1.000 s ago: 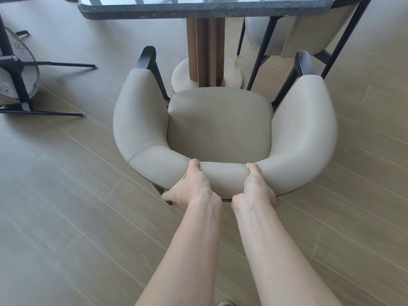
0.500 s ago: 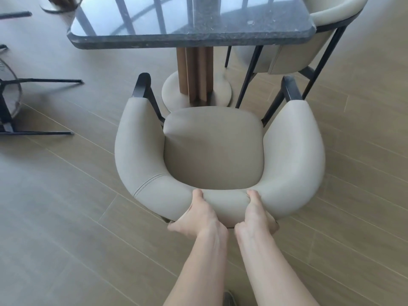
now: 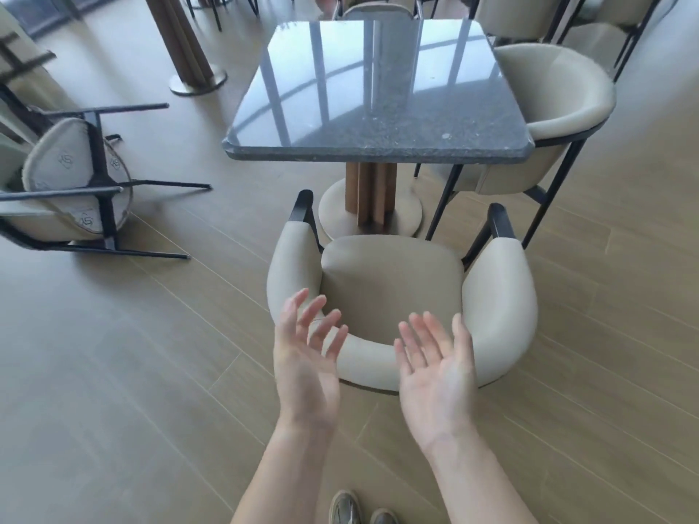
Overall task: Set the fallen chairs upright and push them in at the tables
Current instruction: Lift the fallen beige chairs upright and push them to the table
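Neither grip holds anything: left grip (image 3: 306, 368) and right grip (image 3: 438, 368) hang with fingers spread and straight over the curved backrest of the upright chair (image 3: 389, 281). That chair stands on the floor (image 3: 151, 372) with its open front facing the table (image 3: 378, 107) and its back toward the person, the seat just short of the table's near edge. Well to the left, a fallen chair (image 3: 75, 179) lies on its side, legs pointing right toward the table.

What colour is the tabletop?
The tabletop is speckled dark grey and shiny, shown best in the head view.
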A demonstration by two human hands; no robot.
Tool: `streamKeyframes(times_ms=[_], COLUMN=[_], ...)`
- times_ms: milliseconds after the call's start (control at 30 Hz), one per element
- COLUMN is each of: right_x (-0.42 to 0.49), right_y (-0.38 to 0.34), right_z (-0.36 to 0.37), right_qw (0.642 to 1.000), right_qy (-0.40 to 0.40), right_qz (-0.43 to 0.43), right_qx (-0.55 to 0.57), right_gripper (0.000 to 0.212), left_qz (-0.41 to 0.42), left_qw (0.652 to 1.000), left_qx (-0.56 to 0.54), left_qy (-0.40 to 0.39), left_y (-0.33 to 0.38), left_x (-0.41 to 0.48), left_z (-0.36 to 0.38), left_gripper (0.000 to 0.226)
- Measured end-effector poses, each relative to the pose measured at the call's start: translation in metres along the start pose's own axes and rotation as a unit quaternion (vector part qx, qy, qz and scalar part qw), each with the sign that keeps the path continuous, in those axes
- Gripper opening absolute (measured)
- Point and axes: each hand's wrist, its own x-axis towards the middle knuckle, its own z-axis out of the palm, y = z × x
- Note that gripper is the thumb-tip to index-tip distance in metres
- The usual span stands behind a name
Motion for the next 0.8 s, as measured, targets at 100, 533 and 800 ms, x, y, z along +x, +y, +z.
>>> streamKeyframes(times_ms=[100,533,800], right_x=[-0.031,-0.064,-0.077], right_y=[-0.033,-0.050,0.070], right_z=[0.033,0.145,0.265], right_qw=[0.947,0.721,0.668], right_qy=[-0.161,-0.422,-0.549], right_qz=[-0.224,-0.417,-0.379], right_qx=[-0.164,-0.360,-0.328], right_gripper=[0.058,0.085,0.080], left_qz=[0.216,0.448,0.501], left_qw=[0.960,0.870,0.855], left_qx=[0.122,0.164,0.132], left_qy=[-0.133,-0.127,-0.021], left_y=[0.055,0.177,0.277], left_x=[-0.027,-0.041,-0.006], left_z=[0.018,-0.011,-0.117], left_gripper=[0.031,0.056,0.055])
